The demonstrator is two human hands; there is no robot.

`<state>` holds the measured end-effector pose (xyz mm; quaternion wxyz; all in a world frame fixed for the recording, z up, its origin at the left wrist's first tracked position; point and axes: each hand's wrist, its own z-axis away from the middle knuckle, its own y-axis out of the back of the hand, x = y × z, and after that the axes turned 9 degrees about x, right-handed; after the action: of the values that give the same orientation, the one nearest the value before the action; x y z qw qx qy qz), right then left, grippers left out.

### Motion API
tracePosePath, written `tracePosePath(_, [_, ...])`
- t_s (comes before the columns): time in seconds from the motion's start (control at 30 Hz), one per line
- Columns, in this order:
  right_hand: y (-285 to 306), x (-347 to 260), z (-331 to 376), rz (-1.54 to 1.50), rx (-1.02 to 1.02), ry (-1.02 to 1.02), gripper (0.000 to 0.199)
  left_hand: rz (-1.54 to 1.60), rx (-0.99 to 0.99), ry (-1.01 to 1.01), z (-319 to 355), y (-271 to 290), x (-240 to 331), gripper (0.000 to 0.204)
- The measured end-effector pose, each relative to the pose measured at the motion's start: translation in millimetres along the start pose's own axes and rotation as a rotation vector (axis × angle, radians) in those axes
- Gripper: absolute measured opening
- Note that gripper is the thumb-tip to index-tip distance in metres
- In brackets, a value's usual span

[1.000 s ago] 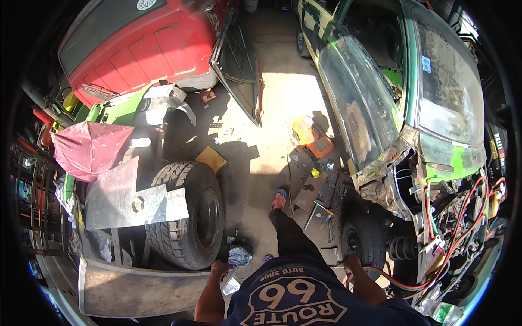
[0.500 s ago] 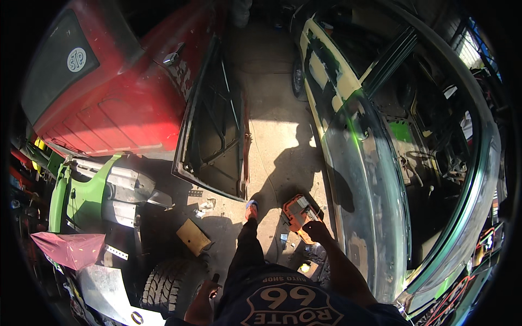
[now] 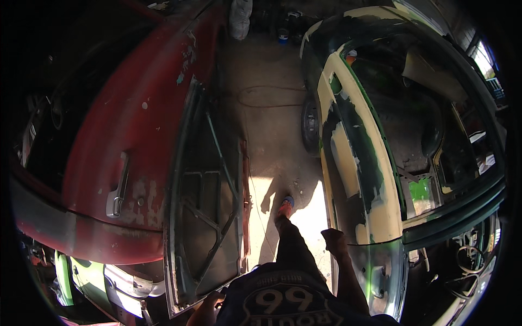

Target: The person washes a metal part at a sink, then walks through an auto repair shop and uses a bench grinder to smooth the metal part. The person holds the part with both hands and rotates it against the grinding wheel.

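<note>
My left hand [image 3: 213, 300] is low at my side by the lower end of a dark door frame [image 3: 204, 217], its fingers curled; whatever they hold is hidden. My right hand [image 3: 333, 240] hangs in a loose fist beside the patchy green and cream car body [image 3: 380, 217], and nothing shows in it. Between my two arms are my dark shirt [image 3: 277, 304] and one leg stretched forward, with a red and blue shoe [image 3: 286, 205] on the sunlit floor.
A faded red vehicle [image 3: 130, 125] flanks the left, with the door frame propped along it. A wheel [image 3: 310, 126] juts into the aisle at right. A hose [image 3: 266, 105] lies across the floor [image 3: 266, 68]. At the far end stands a pale wrapped bundle [image 3: 240, 20].
I have walked forward along the aisle between the vehicles. The orange case, the tyre and the yellowish board have left the view. Both hands stay low at my sides.
</note>
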<state>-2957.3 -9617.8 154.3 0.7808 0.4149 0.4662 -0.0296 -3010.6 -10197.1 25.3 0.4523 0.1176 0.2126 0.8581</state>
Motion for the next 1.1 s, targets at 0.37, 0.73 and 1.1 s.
tracePosePath(0.37, [8.6, -308.5, -511.5, -0.038, -0.164, 0.206, 0.029, 0.050, 0.103, -0.261, -29.4, 118.5, 436.6, 0.020])
tracePosePath(0.73, [-32.5, -435.0, -866.6, 0.041, -0.129, 0.091, 0.032, -0.640, 1.455, -1.226, -153.5, 401.4, 963.5, 0.035])
tracePosePath(1.1, [-96.9, -563.9, -1194.3, -0.094, -0.074, -0.137, 0.033, 0.462, 0.041, -0.626, -171.9, 637.2, 1440.2, 0.064])
